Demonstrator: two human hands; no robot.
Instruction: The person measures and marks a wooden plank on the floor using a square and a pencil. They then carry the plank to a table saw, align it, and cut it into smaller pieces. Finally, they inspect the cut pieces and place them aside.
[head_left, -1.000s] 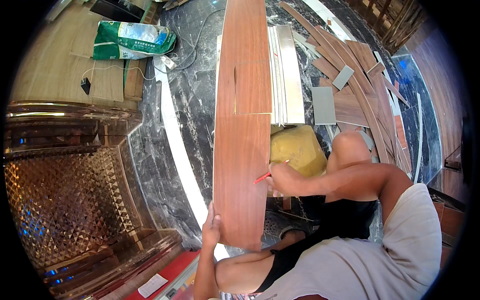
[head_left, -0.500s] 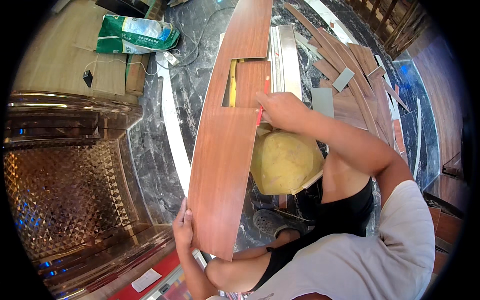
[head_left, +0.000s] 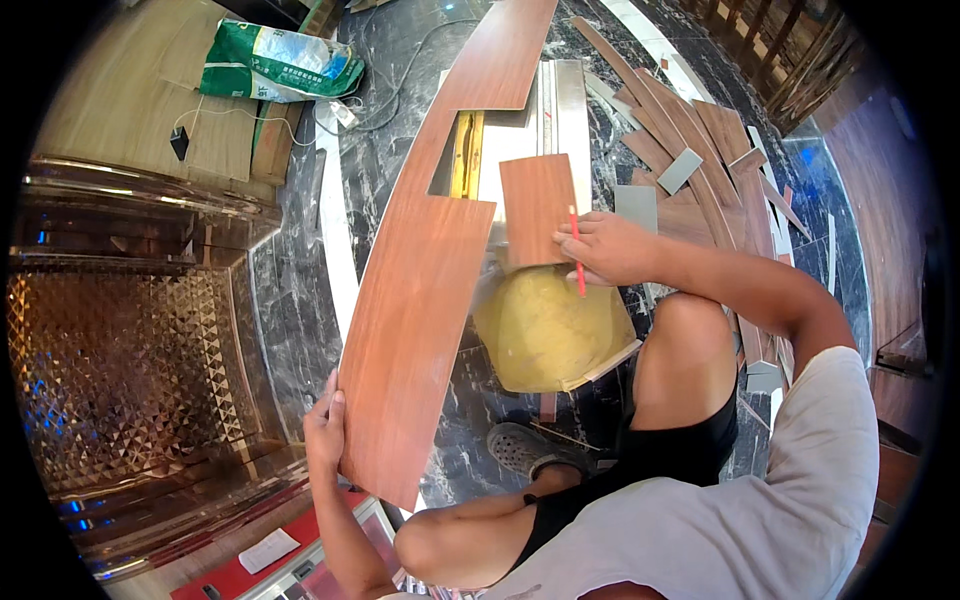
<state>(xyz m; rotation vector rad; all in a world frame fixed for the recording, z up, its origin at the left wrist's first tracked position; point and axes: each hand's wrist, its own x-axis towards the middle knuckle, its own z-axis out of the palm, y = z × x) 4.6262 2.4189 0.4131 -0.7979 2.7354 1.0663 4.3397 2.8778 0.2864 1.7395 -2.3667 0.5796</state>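
A long reddish-brown floorboard [head_left: 410, 300] with a rectangular notch in its right edge slants from the top of the view toward my left knee. My left hand [head_left: 325, 420] grips its lower left edge, thumb on top. My right hand [head_left: 605, 248] pinches a small rectangular board piece [head_left: 535, 205] of the same colour by its lower right edge, apart from the notch. A red pencil [head_left: 577, 265] stays in those same fingers. Under the right hand is a rounded yellow object [head_left: 560, 325]. Through the notch shows a yellow bar [head_left: 466, 155].
A pale metal-edged base [head_left: 572, 110] lies beneath the boards. Offcuts of brown plank [head_left: 690, 130] are heaped on the right over dark marbled floor [head_left: 300, 320]. A green and white bag [head_left: 283, 62] sits at the far left beside a cable. My grey clog [head_left: 520, 448] rests near the yellow object.
The small board piece has come out of the notch toward the right and nearer me, in my right hand with the pencil. My left hand and the long floorboard's near end have shifted left.
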